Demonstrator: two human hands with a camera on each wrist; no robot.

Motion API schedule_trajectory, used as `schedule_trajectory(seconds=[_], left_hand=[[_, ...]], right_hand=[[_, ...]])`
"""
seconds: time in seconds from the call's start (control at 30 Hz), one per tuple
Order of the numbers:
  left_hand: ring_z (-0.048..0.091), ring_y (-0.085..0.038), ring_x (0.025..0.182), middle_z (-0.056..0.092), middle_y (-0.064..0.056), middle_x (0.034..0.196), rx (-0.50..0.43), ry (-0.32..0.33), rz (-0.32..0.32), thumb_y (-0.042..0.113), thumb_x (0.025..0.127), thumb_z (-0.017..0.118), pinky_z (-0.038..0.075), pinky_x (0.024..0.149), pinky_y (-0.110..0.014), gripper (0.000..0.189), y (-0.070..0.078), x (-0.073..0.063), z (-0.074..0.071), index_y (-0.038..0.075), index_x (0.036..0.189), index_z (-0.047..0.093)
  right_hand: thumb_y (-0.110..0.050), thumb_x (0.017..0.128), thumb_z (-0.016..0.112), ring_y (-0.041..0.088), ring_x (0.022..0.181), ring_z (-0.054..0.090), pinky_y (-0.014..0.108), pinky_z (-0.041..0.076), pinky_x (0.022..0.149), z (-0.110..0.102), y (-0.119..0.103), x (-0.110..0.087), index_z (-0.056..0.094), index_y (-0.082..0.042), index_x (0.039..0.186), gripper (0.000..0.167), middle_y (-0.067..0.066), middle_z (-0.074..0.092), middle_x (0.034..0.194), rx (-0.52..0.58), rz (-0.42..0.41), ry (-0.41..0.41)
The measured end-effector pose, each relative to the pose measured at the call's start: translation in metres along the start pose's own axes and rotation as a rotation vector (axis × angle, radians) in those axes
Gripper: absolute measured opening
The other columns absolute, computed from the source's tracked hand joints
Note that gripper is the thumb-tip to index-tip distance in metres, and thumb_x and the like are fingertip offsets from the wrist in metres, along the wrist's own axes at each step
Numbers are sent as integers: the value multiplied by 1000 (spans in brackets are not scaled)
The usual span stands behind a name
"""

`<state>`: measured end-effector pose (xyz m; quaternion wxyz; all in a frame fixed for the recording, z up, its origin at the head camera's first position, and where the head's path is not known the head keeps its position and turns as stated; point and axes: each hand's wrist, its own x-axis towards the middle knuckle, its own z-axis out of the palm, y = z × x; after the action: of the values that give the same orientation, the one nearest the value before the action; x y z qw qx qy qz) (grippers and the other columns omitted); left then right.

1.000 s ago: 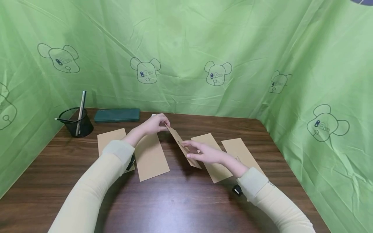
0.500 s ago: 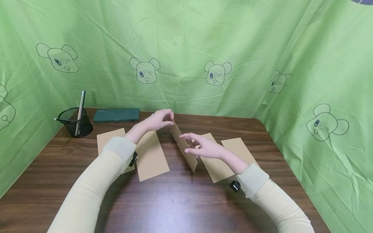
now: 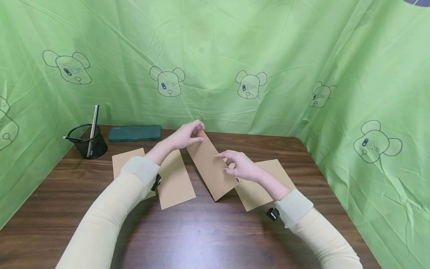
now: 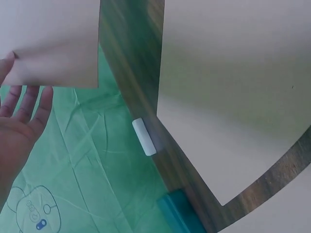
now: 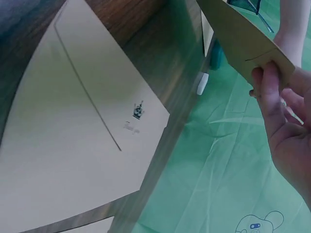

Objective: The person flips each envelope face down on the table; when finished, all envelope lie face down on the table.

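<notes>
A tan kraft envelope point(image 3: 211, 168) stands tilted above the middle of the table, its plain face toward the head camera. My left hand point(image 3: 188, 135) pinches its far top corner, thumb on the near face and fingers behind, as the left wrist view shows. At its right edge, my right hand point(image 3: 243, 166) holds it with the index finger and thumb on the plain face and other fingers curled behind. In the right wrist view, the held envelope point(image 5: 243, 43) shows a thin line near those fingers. Another envelope point(image 5: 82, 131), with a seam line and small dark print, lies below.
Two envelopes lie at left, the nearer one point(image 3: 176, 183) beside the held one; more lie at right point(image 3: 277, 173), partly covered. Behind are a black mesh pen cup point(image 3: 92, 147), a green case point(image 3: 135, 133) and a small white block point(image 4: 144, 137). A green curtain point(image 3: 208, 56) surrounds the table.
The held envelope has turned from nearly edge-on to showing its plain face, overlapping an envelope at right. My left hand has moved up and right; the right hand has shifted slightly with it.
</notes>
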<state>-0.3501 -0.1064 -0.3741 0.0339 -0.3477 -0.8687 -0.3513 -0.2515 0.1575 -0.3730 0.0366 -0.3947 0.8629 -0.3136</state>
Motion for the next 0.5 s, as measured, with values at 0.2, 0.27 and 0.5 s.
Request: schedule_trajectory(seconds=[0.2, 0.27, 0.5], left_hand=[[56, -21, 97, 56, -7, 103, 7, -43, -1, 12, 84, 71, 45, 89, -36, 43, -2, -3, 3, 12, 119, 46], [55, -22, 101, 55, -8, 109, -8, -73, -8, 13, 83, 72, 44, 92, -37, 47, -6, -6, 4, 12, 122, 45], [50, -23, 97, 53, -10, 111, -19, -149, -1, 8, 78, 76, 42, 87, -39, 57, -19, -19, 10, 8, 126, 46]], right_hand=[[5, 79, 64, 18, 87, 67, 41, 54, 75, 7, 8, -5, 53, -4, 132, 55, 12, 58, 122, -14, 20, 23], [5, 79, 65, 19, 90, 67, 41, 53, 79, 7, 10, -7, 52, -6, 133, 57, 11, 58, 123, 4, 36, 37], [3, 79, 69, 17, 91, 67, 43, 50, 86, 16, 21, -13, 49, -8, 137, 62, 10, 56, 123, 92, 103, 35]])
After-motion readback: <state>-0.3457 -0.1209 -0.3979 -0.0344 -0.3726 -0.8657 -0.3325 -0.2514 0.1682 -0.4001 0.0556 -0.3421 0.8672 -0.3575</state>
